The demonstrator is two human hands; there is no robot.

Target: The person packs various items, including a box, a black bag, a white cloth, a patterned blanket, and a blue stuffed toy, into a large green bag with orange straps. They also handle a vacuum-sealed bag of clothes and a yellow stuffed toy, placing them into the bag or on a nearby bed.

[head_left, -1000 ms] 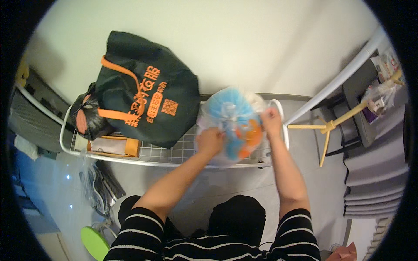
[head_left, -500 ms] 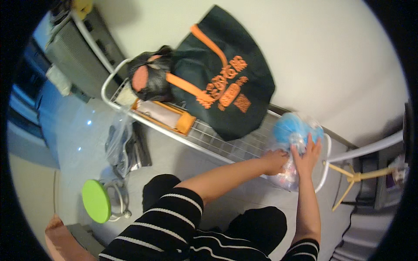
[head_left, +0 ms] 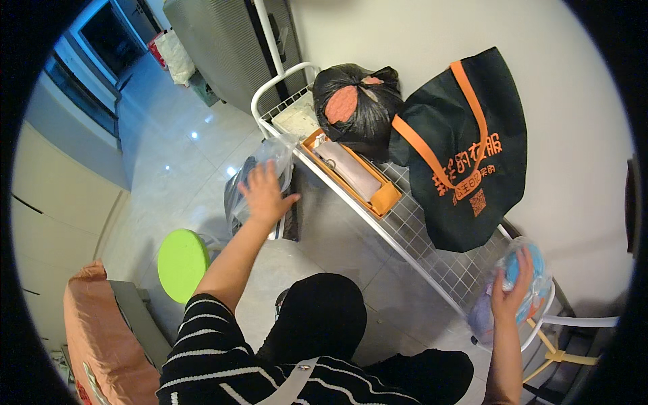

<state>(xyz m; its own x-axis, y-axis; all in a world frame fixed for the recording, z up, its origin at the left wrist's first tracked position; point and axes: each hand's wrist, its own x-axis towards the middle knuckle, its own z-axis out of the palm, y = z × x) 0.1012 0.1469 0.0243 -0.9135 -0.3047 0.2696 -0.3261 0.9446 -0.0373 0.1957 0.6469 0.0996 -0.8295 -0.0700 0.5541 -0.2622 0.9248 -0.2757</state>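
My left hand [head_left: 264, 194] is stretched out with its fingers spread, holding nothing. It is over or against a clear plastic bag [head_left: 278, 150] with dark contents, which stands on the floor by the rack; whether they touch I cannot tell. My right hand [head_left: 511, 287] lies with extended fingers on a clear plastic bundle [head_left: 536, 260] with blue and purple contents, at the right end of the white wire rack [head_left: 388, 233]. A big dark tote bag [head_left: 496, 202] with orange handles leans on the wall between my hands.
On the rack sit a knotted black plastic bag [head_left: 364, 131] and an orange tray [head_left: 386, 201] holding a pale pouch. A green-topped stool [head_left: 183, 265] stands at the left, near a pink-covered item [head_left: 101, 337]. A grey ribbed case [head_left: 216, 50] is behind the rack.
My left hand has left the blue bundle and swung left to the clear bag on the floor. My right hand stays on the bundle. The view has turned left.
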